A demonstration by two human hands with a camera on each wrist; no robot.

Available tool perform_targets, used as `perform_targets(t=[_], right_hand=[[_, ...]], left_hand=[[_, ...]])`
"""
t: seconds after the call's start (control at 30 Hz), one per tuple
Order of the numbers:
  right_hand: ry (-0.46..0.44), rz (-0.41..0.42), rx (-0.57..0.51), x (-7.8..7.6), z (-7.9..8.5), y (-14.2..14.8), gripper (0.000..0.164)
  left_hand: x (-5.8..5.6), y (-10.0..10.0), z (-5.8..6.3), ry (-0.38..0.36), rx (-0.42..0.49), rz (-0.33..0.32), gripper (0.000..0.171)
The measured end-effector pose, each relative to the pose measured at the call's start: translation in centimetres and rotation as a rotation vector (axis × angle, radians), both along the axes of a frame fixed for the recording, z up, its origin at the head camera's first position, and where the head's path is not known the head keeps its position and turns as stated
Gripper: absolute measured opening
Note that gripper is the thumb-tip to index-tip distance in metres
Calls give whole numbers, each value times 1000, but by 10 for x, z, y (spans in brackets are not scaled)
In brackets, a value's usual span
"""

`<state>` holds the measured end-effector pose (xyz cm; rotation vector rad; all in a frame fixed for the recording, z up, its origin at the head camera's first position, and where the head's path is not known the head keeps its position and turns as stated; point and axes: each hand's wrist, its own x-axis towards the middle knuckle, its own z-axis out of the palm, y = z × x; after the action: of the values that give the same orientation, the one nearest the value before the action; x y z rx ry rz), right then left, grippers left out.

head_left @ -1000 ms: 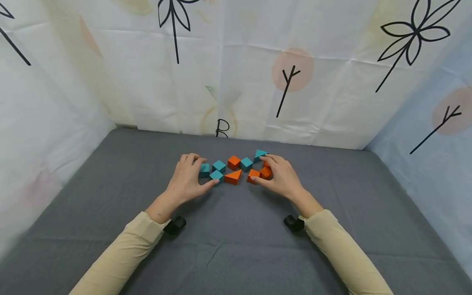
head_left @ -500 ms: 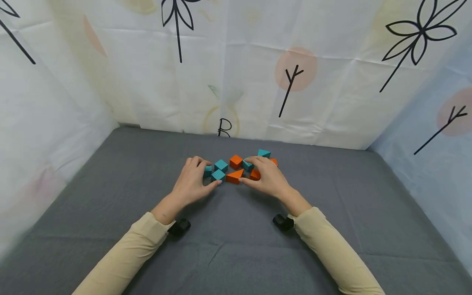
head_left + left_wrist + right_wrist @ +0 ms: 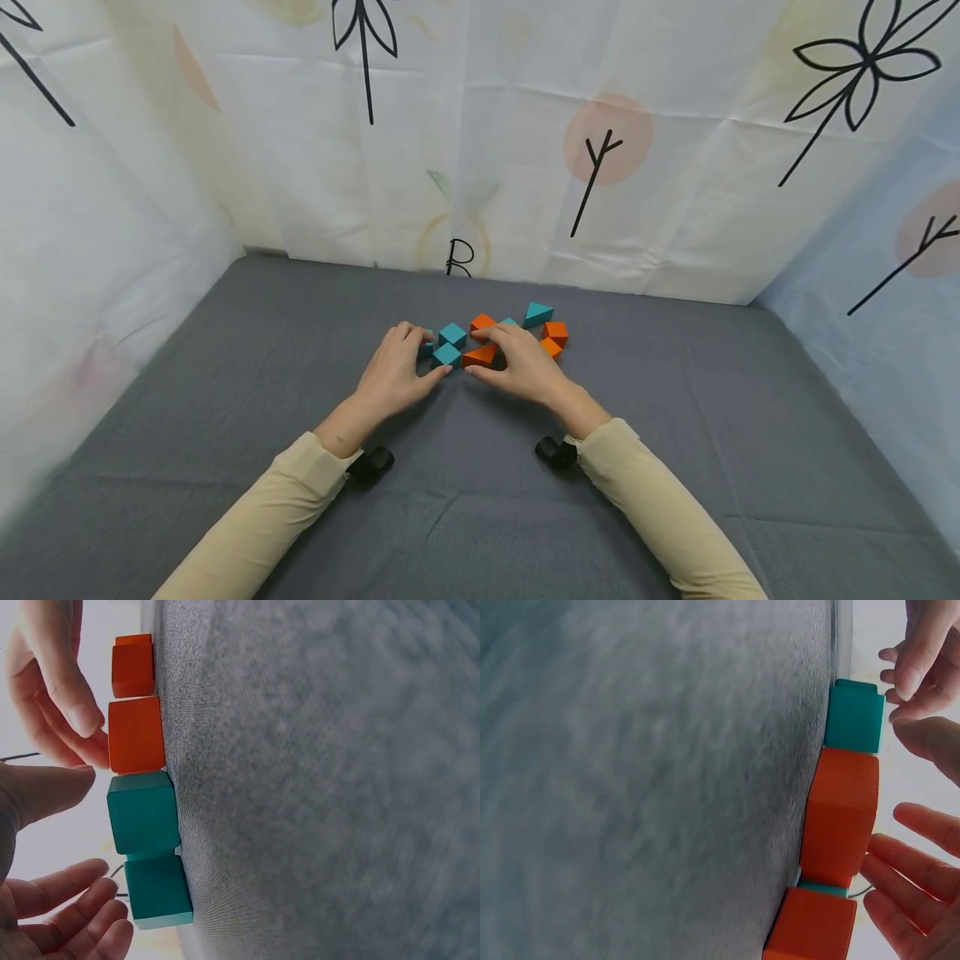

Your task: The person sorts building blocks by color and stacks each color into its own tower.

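My left hand (image 3: 393, 371) hovers at the left end of a group of small blocks, thumb and fingers spread. Close to it are a front teal cube (image 3: 446, 356), another teal cube (image 3: 452, 336) and a partly hidden teal block (image 3: 425, 350). In the left wrist view, gaps show between its thumb (image 3: 56, 791) and the blocks. My right hand (image 3: 521, 362) hangs over the middle, holding nothing, its fingers spread. Beneath its reach lie an orange triangular block (image 3: 478, 357) and an orange cube (image 3: 482, 321); a teal cube (image 3: 510, 322) is mostly hidden.
Right of the right hand are a teal triangular block (image 3: 537, 314) and two orange blocks, one behind (image 3: 555, 332) and one in front (image 3: 551, 347). A grey cloth (image 3: 465, 517) covers the table. Patterned white curtains (image 3: 495, 167) stand behind and at the sides.
My right hand has moved left from the right-end orange blocks to the orange triangular block, uncovering those blocks. My left hand stays by the teal cubes. The blocks keep their arrangement.
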<state>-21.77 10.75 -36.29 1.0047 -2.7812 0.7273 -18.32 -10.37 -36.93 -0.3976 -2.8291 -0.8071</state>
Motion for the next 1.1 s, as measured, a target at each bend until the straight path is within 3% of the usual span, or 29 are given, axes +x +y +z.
perform_targets(t=[0.37,1.1], right_hand=[[-50,45,19,-1,-1,-14,37],[-127,43,56,-6,-2,-32,40]], left_hand=[[-1,3,-2,-40,16,7,39],[-4,8,-3,-90,31,9,28]])
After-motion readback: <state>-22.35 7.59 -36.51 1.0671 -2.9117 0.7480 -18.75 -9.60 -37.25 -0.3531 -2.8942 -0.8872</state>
